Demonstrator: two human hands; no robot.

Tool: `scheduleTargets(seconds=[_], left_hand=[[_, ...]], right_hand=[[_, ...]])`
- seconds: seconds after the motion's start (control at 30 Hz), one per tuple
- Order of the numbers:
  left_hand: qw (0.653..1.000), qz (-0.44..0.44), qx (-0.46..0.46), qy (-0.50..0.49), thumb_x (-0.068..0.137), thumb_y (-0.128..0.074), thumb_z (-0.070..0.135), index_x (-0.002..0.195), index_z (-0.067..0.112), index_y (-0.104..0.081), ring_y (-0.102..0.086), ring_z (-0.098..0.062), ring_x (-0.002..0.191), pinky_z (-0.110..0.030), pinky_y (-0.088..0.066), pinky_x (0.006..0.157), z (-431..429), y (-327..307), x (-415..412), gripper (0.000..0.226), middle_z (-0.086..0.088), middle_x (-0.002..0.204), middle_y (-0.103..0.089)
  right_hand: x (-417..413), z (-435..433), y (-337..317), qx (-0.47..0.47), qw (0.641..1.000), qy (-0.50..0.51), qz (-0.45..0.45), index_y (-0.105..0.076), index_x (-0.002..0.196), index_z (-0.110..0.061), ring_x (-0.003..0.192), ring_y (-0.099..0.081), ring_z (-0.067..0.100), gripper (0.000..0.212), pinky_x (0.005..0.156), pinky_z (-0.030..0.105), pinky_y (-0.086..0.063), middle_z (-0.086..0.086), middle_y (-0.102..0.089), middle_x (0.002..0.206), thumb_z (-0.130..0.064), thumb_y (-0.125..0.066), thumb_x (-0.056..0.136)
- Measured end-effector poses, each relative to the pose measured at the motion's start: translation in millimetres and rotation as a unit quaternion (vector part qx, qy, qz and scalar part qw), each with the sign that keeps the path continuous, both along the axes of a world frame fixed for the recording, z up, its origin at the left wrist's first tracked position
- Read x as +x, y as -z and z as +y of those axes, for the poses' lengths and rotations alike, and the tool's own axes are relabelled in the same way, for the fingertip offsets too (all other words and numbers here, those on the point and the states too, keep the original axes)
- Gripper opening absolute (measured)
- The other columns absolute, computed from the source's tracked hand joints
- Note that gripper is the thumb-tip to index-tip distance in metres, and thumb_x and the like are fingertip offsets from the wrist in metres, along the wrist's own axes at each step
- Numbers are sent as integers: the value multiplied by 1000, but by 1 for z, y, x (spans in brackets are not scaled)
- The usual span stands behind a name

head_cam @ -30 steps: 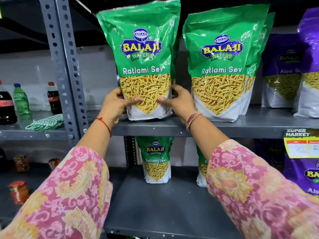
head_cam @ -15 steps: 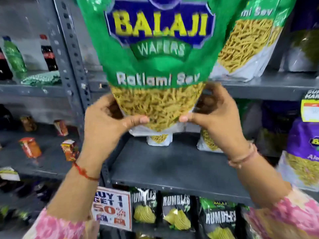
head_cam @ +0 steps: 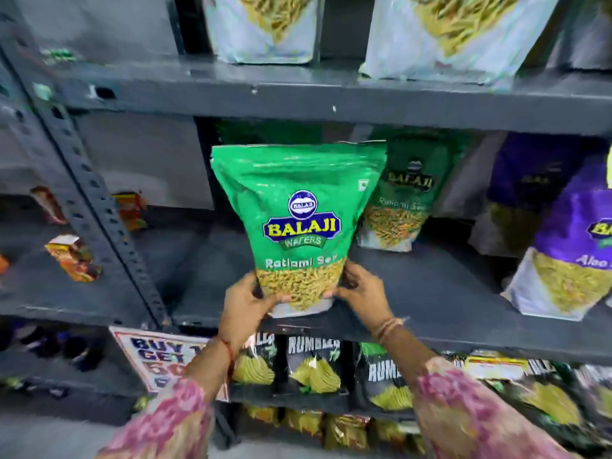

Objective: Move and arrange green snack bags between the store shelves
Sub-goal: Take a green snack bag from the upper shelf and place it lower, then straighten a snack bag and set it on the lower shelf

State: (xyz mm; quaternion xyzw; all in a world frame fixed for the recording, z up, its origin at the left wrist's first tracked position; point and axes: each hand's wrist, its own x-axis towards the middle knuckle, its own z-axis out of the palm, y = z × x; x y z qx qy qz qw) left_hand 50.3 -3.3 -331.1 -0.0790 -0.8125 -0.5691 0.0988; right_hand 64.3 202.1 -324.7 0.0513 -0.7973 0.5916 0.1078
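Observation:
A green Balaji Ratlami Sev bag (head_cam: 298, 207) stands upright at the front edge of the middle grey shelf (head_cam: 430, 293). My left hand (head_cam: 246, 301) grips its lower left corner and my right hand (head_cam: 362, 293) grips its lower right corner. Behind it to the right, deeper on the same shelf, stands a second green bag (head_cam: 397, 203). Two more green bags (head_cam: 265, 28) (head_cam: 453, 31) rest on the upper shelf (head_cam: 331, 94), only their lower halves in view.
Purple Aloo Sev bags (head_cam: 573, 240) fill the shelf's right side. Black Rumbles packs (head_cam: 313, 366) line the shelf below, beside a red and white offer sign (head_cam: 149, 356). A perforated grey upright (head_cam: 99, 207) divides off the left bay, which holds small orange packets (head_cam: 73, 256).
The green bag came off the upper shelf and travelled down to the middle shelf in both hands. My view has tilted downward with it.

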Motion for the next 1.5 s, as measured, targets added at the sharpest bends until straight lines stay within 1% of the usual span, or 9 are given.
scheduleTargets(seconds=[0.17,0.33,0.53,0.67,0.87,1.0,1.13,1.37,1.5], left_hand=[[998,-45,40,31,60,-76,-1,93,8,-59,-59,-21,87,-43,-50,83,9,9,-67,39,-21,103,-67],[997,-61,47,29,59,-77,3,92,17,-58,-62,-14,79,-13,-52,66,4,25,-92,41,-6,99,-65],[997,-64,33,15,60,-77,4,97,13,-57,-65,-21,88,-10,-52,66,-1,32,-94,43,-12,104,-65],[997,-61,-52,-11,57,-81,19,139,19,-19,-60,-23,97,-33,-49,82,-4,12,-71,103,-12,124,-56],[954,238,-61,-169,71,-52,61,94,14,-66,-64,-18,66,-31,-48,64,29,-64,8,54,-11,71,-71],[883,456,19,-113,78,-56,42,81,5,-66,-52,-11,63,-18,-42,62,72,-160,24,38,2,64,-60],[848,504,148,-71,73,-65,36,88,21,-58,-52,0,61,-4,-39,64,103,-248,27,22,19,69,-53],[981,165,56,90,38,-80,45,126,8,-39,-50,-29,117,-46,-42,101,116,-339,-32,104,-17,129,-52],[975,78,-28,206,49,-81,26,87,20,-59,-59,-23,99,-30,-49,79,112,-345,-44,44,2,93,-68]], right_hand=[[-60,-1,7,-21,999,13,-25,-50,123,2,107,-52,19,66,99,37,-47,15,-58,123,12,-72,62],[-86,-5,21,-58,997,-10,-45,-45,128,2,105,-51,16,71,80,3,-48,23,-54,129,20,-67,63],[-83,-11,26,-63,996,-10,-70,-42,131,-4,109,-52,17,73,107,41,-40,19,-54,131,12,-70,65],[-64,-7,12,54,995,52,-65,-23,142,-15,128,-40,21,94,106,29,-33,13,-44,143,-19,-79,67],[5,-11,-44,123,924,264,247,-61,106,-12,102,-59,21,33,85,27,-46,0,-67,104,-33,-61,81],[30,0,-134,27,840,293,455,-60,97,-12,102,-54,8,21,87,16,-45,2,-58,107,-28,-58,83],[52,23,-230,3,773,317,549,-58,104,-18,107,-54,20,27,79,42,-54,-12,-44,116,-35,-60,83],[26,93,-326,-15,965,200,168,-40,131,-7,120,-51,27,93,94,37,-47,14,-51,134,-41,-81,55],[15,97,-327,-38,990,102,85,-57,105,-8,78,-63,5,47,55,16,-51,3,-65,102,-19,-80,65]])
